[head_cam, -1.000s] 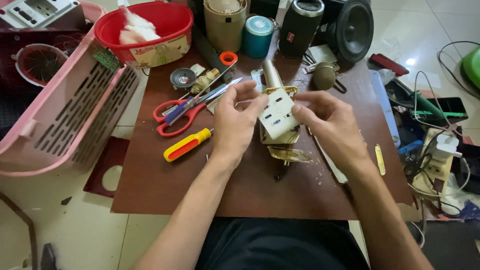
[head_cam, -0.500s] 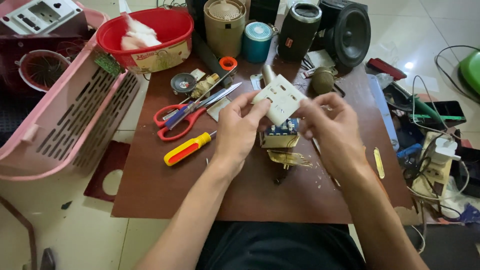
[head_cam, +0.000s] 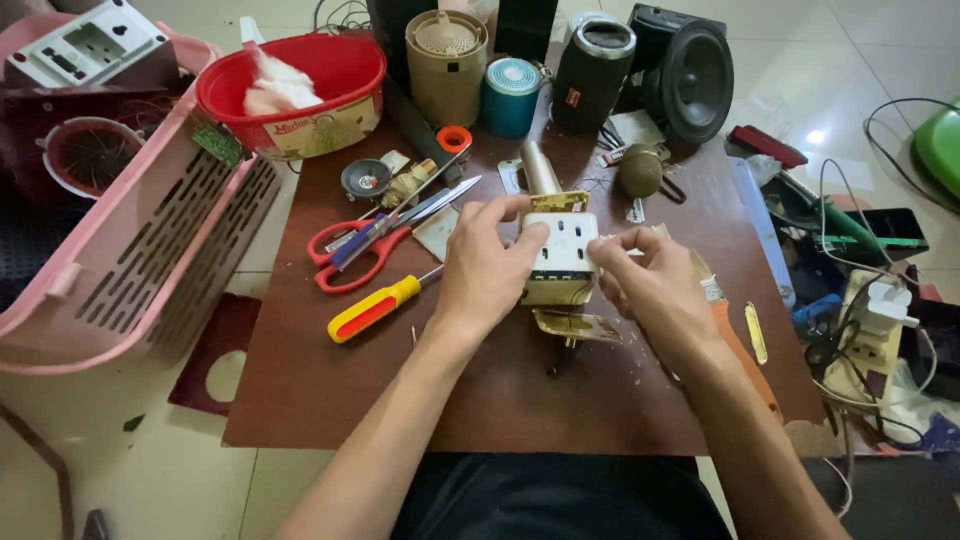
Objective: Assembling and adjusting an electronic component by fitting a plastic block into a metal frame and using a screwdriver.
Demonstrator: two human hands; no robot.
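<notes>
**White cover seated on the gold housing, not yet fastened**

Head view: I see both hands meeting at the middle of the brown table (head_cam: 330,400). My left hand (head_cam: 490,275) wraps the near-left side of a small gold-coloured device body (head_cam: 560,292), thumb and fingers clamped on it and on the white panel (head_cam: 565,250) that lies flat on top. My right hand (head_cam: 655,290) comes in from the other side, fingertips pinched together on the panel's right edge.

As I judge it, the panel is laid in place over the housing and being pressed or aligned; whether it has clicked home I cannot tell. A loose gold plate (head_cam: 578,326) lies on the table just below the device, touching or nearly touching it, so at least one part looks left to fit. The gold tube (head_cam: 540,168) sticks out behind the device, toward the speakers.

The yellow-and-red screwdriver (head_cam: 378,308) lies untouched to the left of my hand, near the red scissors (head_cam: 365,245). Neither tool is held, so any fastening looks to be ahead. A red bowl (head_cam: 335,110) and a pink basket (head_cam: 150,260) sit off to the left.
</notes>
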